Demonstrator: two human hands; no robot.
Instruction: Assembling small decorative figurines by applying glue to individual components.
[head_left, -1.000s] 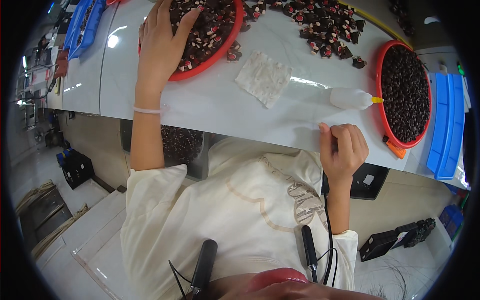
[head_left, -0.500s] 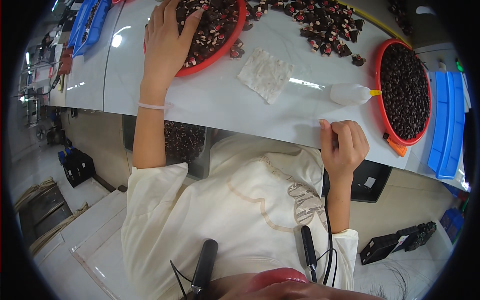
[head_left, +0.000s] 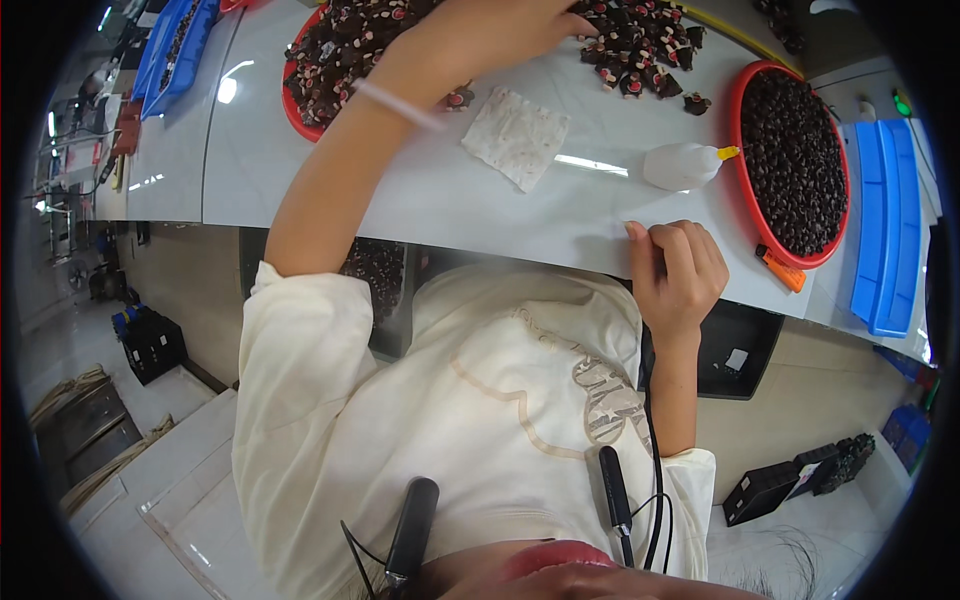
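Note:
My left hand (head_left: 490,38) reaches across the near part of a red basin (head_left: 299,105) heaped with small dark pieces bearing pink and red bits. Its thumb points at a loose pile of the same kind of pieces (head_left: 640,55) on the table. Most of its fingers are cut off by the upper edge, so its grip cannot be made out. My right hand (head_left: 682,270) rests at the table's front edge, fingers curled in, thumb alongside, with nothing seen in it. Beyond it lie a white squeeze bottle (head_left: 680,167) with a yellow tip and a spotted white cloth (head_left: 515,138).
A second red basin (head_left: 735,110) full of small dark pieces stands at the right, an orange-handled tool (head_left: 782,270) by its rim. Blue trays sit at the far right (head_left: 885,230) and far left (head_left: 180,55). Under the table are dark bins, one (head_left: 740,350) at the right.
My left hand has left the basin's heap and swung right toward the loose pile. My right hand keeps its place at the edge. The whole view has shifted slightly.

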